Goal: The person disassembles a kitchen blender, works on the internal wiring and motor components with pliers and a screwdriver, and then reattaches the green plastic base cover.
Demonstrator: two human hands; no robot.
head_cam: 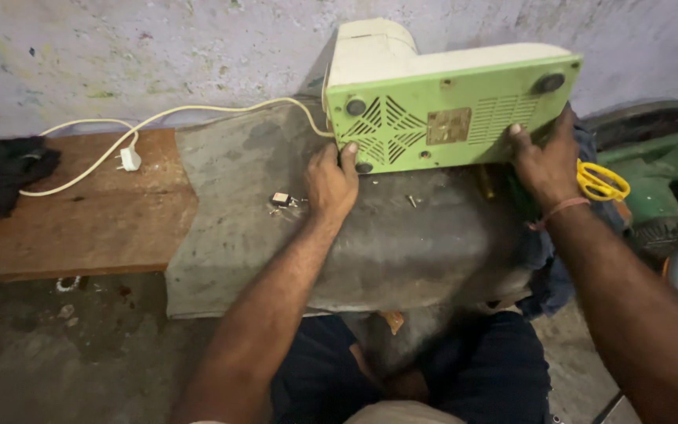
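From the head view, the person is holding a green and cream appliance base (449,106) tipped on its side, so its vented green underside is facing the camera. It is resting near the back edge of a grey mat (276,235) that is lying over the right end of a wooden bench (80,220), close against the wall (119,55).

The left hand (331,182) is pressing against the lower left corner of the underside, fingers (348,151) curled closed on the rim beside a round foot. The right hand (547,161) is gripping the lower right edge, fingers wrapped around it; how far they are reaching behind is hidden.

A cream power cord (198,111) is running from the appliance's left side across the bench to a white plug (129,159) lying unplugged. A small metal part (281,199) and a loose screw (412,201) are lying on the mat just below the appliance. Yellow-handled scissors (602,182) are sitting beside the right wrist, and a dark cloth (1,177) is lying at the bench's left end.

Steadying the housing well seems to call for keeping both hands low on opposite corners, so the underside is staying upright and not sliding onto the loose screw.
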